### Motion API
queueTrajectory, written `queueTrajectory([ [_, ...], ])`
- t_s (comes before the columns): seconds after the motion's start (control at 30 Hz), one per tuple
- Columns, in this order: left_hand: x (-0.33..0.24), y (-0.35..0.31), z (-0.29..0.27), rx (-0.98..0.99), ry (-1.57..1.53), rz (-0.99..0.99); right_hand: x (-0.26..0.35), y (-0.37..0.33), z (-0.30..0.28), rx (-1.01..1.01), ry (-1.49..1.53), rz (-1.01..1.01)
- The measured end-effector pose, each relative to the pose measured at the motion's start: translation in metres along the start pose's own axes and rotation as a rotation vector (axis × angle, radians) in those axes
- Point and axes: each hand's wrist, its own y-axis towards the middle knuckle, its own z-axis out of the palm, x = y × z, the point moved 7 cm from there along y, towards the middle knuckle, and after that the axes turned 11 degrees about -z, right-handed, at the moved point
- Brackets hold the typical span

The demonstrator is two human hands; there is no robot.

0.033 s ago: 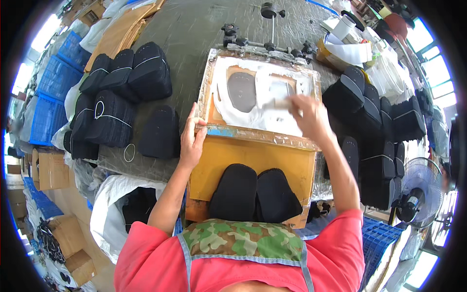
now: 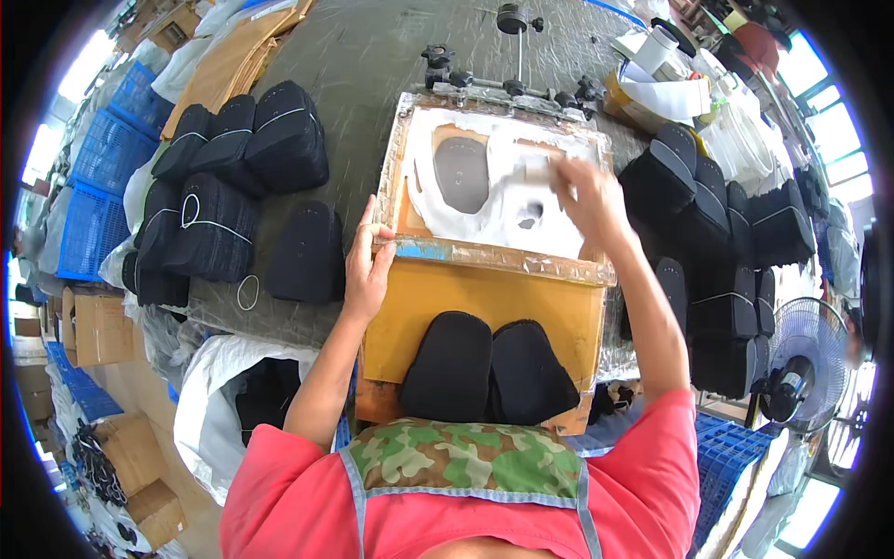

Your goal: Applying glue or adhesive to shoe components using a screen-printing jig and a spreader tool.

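Observation:
A screen-printing frame [image 2: 503,253] with a wooden rim lies in front of me, white ink [image 2: 498,200] spread over its mesh. A dark insole-shaped area [image 2: 461,175] shows through on the left of the screen. My left hand [image 2: 369,270] is closed on the frame's near left corner, fingers at the rim. Over the right part of the screen, my right hand [image 2: 593,203] grips a pale squeegee [image 2: 535,173], which is blurred by motion and partly hidden by the fingers. Two black insole-shaped pads [image 2: 449,365] lie on the yellow board [image 2: 484,296] close to my apron.
Tied stacks of black pads [image 2: 212,228] stand on the left of the table, more stacks [image 2: 722,312] on the right. Black clamps [image 2: 512,88] hold the frame's far edge. A fan [image 2: 801,363] stands at right, a white sack [image 2: 200,401] at lower left.
My right hand has moved slightly away from me with the squeegee. White ink now covers more of the screen's right part, leaving a small dark spot. My left hand stays put.

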Motion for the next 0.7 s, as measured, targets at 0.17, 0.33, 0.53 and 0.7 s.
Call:
queueTrajectory([
  [0.17,-0.011,0.015,0.014,0.024,0.006,0.089,-0.04,0.031,-0.006,-0.34,-0.127,-0.057],
  [0.33,-0.008,0.005,-0.001,-0.042,0.045,0.107,0.035,-0.03,0.001,-0.121,-0.015,-0.029],
  [0.53,-0.007,0.012,0.005,0.027,-0.011,0.007,-0.026,0.011,-0.008,-0.095,-0.107,0.158],
  [0.7,-0.003,0.016,0.004,-0.029,0.017,0.099,-0.045,0.004,0.006,-0.049,-0.356,0.187],
])
